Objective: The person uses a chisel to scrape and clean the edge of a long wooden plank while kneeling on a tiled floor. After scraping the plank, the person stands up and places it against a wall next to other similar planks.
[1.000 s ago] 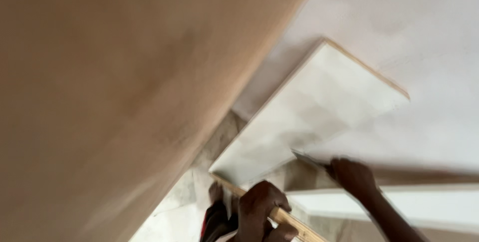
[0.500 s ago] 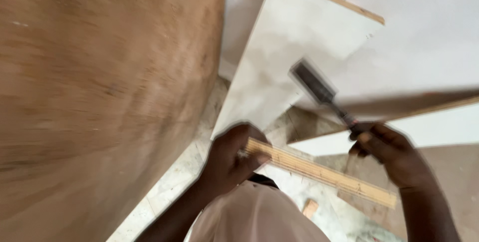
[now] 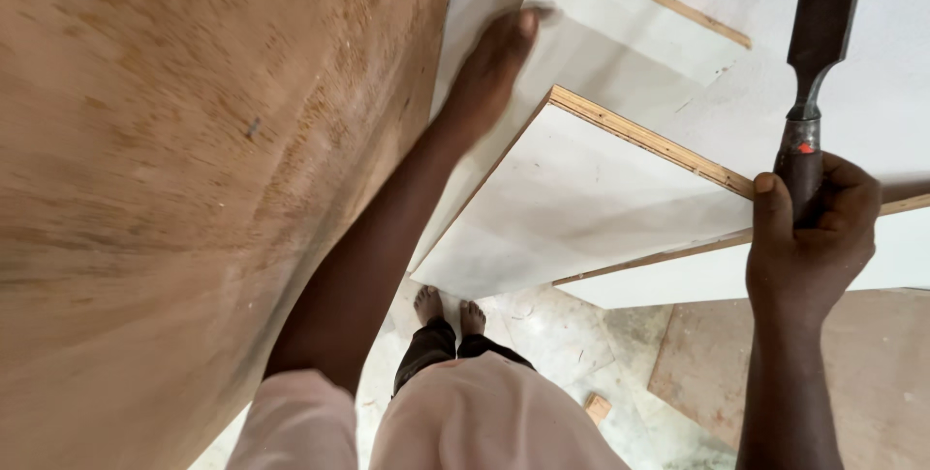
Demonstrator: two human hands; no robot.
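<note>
My right hand [image 3: 812, 237] grips the dark handle of a chisel [image 3: 819, 53], its wide blade pointing up and away over a white panel. My left hand [image 3: 492, 58] is stretched out flat, fingers together, pressing on the upper white laminated board [image 3: 620, 24] beside the big brown plywood sheet [image 3: 194, 189]. A second white board [image 3: 581, 203] with a bare plywood edge lies below my left hand and left of my right hand. It holds nothing.
The brown plywood sheet fills the whole left half of the view. Far below, my bare feet [image 3: 448, 310] stand on a mottled floor. A small wood offcut [image 3: 598, 407] and a brown board [image 3: 852, 373] lie on the floor at lower right.
The wooden ruler held in my left hand earlier is gone from view. That hand has reached up onto the white board. My right hand has raised the chisel to point upward.
</note>
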